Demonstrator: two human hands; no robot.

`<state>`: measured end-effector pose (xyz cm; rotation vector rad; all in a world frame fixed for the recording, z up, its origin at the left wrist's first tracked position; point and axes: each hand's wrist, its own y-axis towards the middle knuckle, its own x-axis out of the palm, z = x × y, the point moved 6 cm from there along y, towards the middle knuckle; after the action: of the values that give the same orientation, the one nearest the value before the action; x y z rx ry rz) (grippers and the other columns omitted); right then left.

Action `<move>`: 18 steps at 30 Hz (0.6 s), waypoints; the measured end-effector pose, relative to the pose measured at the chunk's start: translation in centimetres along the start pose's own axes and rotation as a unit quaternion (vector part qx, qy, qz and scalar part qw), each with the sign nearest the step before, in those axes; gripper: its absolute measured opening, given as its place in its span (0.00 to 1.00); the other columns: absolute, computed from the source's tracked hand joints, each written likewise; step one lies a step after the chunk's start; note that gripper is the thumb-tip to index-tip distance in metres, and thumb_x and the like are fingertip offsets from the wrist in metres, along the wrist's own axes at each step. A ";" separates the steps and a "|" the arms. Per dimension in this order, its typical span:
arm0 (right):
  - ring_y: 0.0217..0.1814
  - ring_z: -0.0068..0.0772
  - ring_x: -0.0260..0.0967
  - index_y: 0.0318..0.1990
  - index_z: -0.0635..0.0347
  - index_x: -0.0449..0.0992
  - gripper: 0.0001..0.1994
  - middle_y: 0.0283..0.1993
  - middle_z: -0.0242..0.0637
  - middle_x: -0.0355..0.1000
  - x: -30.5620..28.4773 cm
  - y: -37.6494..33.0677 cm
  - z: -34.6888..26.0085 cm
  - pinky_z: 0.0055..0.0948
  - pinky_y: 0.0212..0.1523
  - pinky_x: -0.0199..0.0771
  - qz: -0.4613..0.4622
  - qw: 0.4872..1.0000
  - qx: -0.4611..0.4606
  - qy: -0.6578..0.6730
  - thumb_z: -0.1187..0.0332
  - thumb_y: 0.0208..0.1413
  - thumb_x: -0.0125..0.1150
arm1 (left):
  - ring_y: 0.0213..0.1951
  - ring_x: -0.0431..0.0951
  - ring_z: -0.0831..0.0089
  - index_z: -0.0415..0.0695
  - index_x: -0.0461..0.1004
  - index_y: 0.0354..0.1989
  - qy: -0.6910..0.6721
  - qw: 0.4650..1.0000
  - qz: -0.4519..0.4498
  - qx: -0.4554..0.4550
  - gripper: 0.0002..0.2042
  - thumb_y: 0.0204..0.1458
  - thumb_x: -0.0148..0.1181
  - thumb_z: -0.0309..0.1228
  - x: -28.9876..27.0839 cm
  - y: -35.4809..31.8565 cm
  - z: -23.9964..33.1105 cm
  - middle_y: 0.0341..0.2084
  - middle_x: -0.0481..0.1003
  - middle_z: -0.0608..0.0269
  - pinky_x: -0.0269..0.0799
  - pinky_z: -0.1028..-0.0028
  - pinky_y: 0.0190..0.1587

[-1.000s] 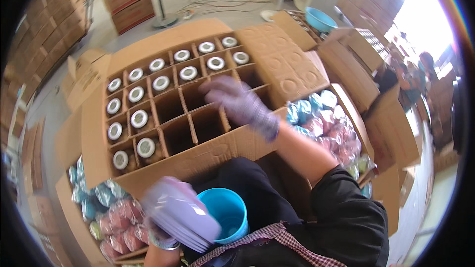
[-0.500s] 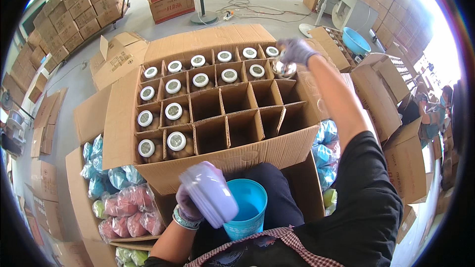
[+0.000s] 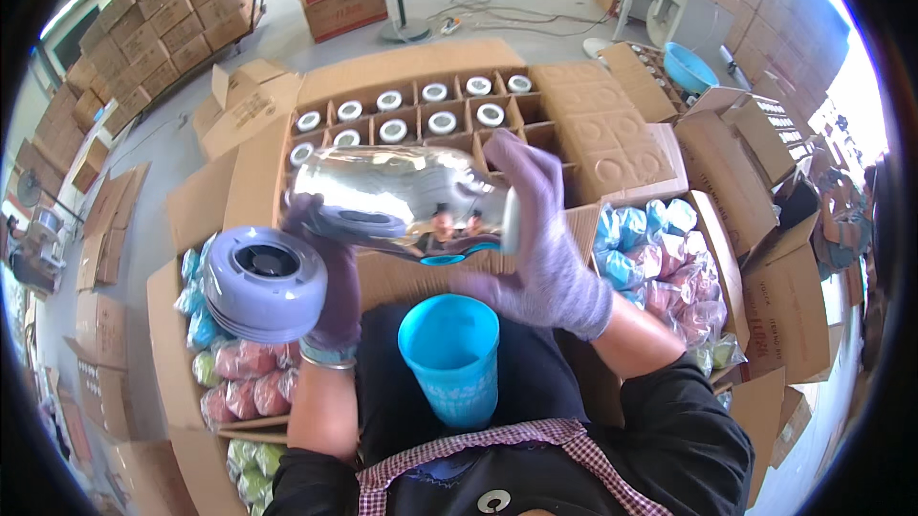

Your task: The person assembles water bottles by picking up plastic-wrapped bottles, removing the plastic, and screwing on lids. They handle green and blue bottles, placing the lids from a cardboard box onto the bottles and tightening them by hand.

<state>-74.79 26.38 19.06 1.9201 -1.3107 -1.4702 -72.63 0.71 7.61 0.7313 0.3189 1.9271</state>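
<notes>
A shiny silver flask liner (image 3: 406, 193) lies sideways in the air above my lap, its white-capped end toward the right. Around that capped end, my right hand (image 3: 559, 263), in a grey-purple glove, is closed. My left hand (image 3: 330, 277), gloved too, grips a round purple plastic flask part (image 3: 263, 296) with a dark opening in its face. The left fingers also reach up to the liner's other end; whether they bear on it is hard to see. Below the liner, a blue plastic cup (image 3: 449, 363) stands between my legs.
A divided carton (image 3: 411, 277) before me holds several white-capped liners (image 3: 442, 123). Open boxes with bagged blue, red and green parts (image 3: 669, 258) flank me. A blue basin (image 3: 689, 67), a carton stack (image 3: 153, 28) and floor cables (image 3: 507, 21) lie farther off.
My right hand has come back from the carton's far right corner with a silver liner. The left hand has raised the purple part and turned its opening toward me.
</notes>
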 end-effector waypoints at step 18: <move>0.66 0.37 0.62 0.65 0.63 0.58 0.31 0.59 0.44 0.64 6.2 -13.7 1.8 0.37 0.69 0.59 -0.015 0.835 0.368 0.409 0.48 0.66 0.50 | 0.66 0.69 0.52 0.41 0.62 0.70 -0.121 0.800 -0.492 -0.322 0.36 0.62 0.51 0.56 3.3 -4.5 1.2 0.66 0.67 0.44 0.63 0.55 0.68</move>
<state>-70.38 28.20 4.67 2.5659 -1.4628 0.0341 -69.62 5.55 7.37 0.2292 -0.1306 0.8182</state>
